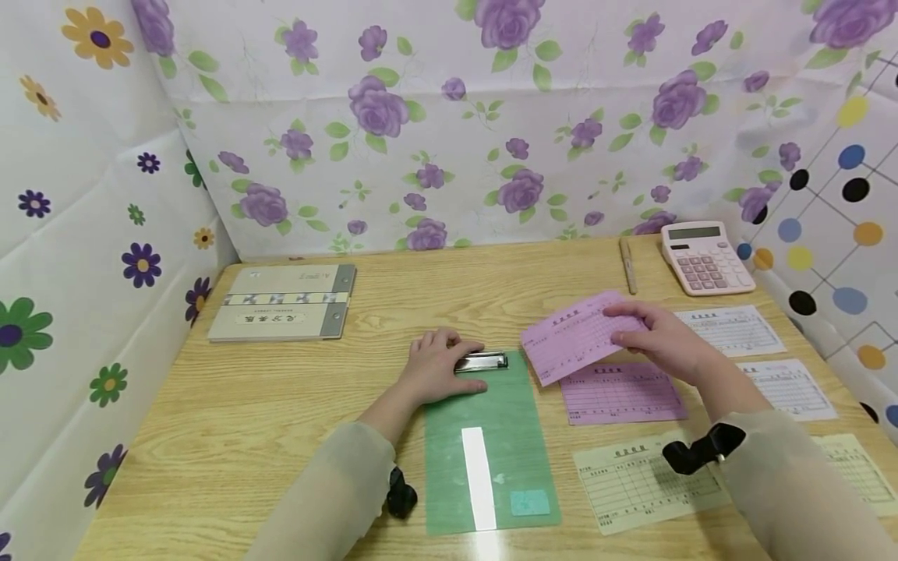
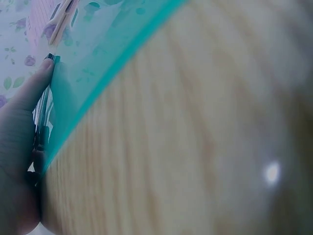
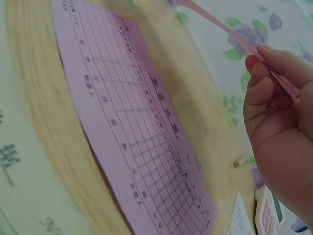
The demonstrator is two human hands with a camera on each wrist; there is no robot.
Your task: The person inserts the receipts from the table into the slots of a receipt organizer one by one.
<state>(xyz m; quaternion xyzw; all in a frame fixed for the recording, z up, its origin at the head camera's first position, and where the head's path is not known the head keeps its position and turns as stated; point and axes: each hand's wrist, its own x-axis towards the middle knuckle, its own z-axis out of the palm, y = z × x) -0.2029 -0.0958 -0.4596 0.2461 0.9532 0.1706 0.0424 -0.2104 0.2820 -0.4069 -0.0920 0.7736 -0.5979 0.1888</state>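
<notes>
A green clipboard [image 1: 449, 475] lies on the table, its metal clip [image 1: 484, 361] at the far end. My left hand [image 1: 436, 372] grips the clip end, forefinger along the far side and thumb on the near side. The left wrist view shows that thumb [image 2: 35, 88] against the clip, beside the board's green edge [image 2: 112, 73]. My right hand [image 1: 662, 339] pinches a pink printed form [image 1: 575, 335] by its right side, raised and tilted. Edge-on, it is a thin pink strip [image 3: 220, 22] in the right wrist view. Below it lies a second pink form [image 1: 620, 396].
Pale green forms [image 1: 603, 499] lie near the front right, partly under my right forearm. White forms [image 1: 733, 327] are at the right. Behind them stand a pink calculator [image 1: 708, 269] and a pen [image 1: 627, 265]. A banded pad [image 1: 281, 315] lies back left. Patterned cloth walls enclose the table.
</notes>
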